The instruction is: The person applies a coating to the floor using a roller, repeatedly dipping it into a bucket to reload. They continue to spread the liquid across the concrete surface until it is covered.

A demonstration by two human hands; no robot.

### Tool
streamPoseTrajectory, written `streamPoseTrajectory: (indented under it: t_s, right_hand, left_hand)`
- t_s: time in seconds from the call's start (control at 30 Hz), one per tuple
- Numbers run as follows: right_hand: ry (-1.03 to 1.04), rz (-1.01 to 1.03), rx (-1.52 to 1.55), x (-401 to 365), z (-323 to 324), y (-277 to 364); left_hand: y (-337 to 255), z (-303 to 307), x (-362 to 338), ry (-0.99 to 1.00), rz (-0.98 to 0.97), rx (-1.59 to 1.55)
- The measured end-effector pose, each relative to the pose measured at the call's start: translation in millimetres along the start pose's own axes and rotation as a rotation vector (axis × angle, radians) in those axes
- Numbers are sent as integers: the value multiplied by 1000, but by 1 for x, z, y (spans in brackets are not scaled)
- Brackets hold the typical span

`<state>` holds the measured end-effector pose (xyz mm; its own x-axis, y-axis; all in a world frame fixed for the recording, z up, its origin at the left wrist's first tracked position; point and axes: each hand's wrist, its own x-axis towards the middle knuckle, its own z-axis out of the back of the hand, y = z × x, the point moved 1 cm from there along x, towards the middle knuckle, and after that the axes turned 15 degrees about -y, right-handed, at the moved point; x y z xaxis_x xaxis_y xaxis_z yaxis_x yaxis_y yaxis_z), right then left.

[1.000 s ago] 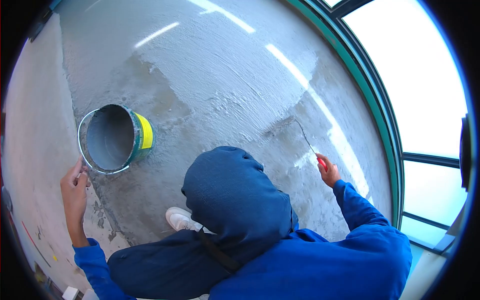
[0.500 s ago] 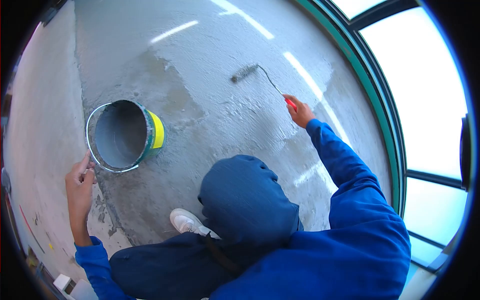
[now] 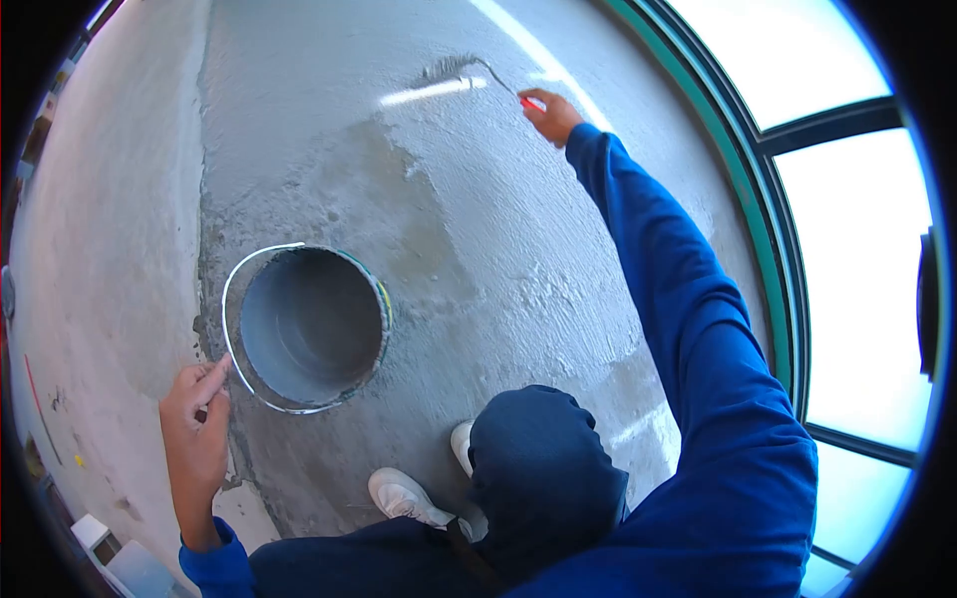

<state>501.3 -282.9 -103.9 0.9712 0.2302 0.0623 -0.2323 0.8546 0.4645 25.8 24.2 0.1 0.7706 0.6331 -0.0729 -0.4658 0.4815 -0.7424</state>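
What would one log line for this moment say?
right hand: grips roller, arm outstretched, on floor | left hand: pinches bucket handle

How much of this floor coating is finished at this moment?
Done: the ridged, wet-looking grey floor by the right arm. In hand: the right hand holds the roller far ahead; the left hand touches the bucket. Left: the duller patch beyond the bucket.

On rough concrete floor [image 3: 518,259]: round grey plastic bucket [image 3: 311,327]. At its near-left rim, left hand [image 3: 196,424]. Far ahead, grey paint roller [image 3: 446,70]; right hand [image 3: 548,115] just right of it.
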Motion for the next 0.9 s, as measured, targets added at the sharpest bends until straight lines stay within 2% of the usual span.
streamPoseTrajectory:
  t_s: [0.07,0.13,0.2,0.37,0.43,0.47,0.53,0.63,0.67,0.8,0.9]
  right_hand:
    - [-79,158,-6,40,-23,2]
    - [-94,166,-91,66,-36,6]
    - [-16,62,-184,72,-35,2]
    - [-78,425,-260,21,-3,-67]
    - [88,-6,-171,-34,26,-71]
    - [36,294,-286,-39,25,-119]
    - [-36,236,-286,-98,47,-147]
    - [67,0,-300,-189,90,-181]
    - [-7,95,-268,-220,96,-210]
    - [-67,53,-218,-349,134,-282]
    - [-13,-214,-276,-441,167,-296]
  left_hand:
    - [8,0,1,-11,22,-40]
    - [14,-1,0,8,37,-44]
    - [17,-1,2,6,29,-25]
    - [15,-1,-3,9,11,-17]
    - [15,0,-5,9,-11,17]
    - [15,0,-6,9,-26,47]
    - [19,2,-4,-5,-57,65]
    - [34,-1,-5,45,-53,70]
    - [32,-4,-6,42,-27,69]
    - [27,-6,-11,17,12,127]
    - [12,-8,-15,-8,16,170]
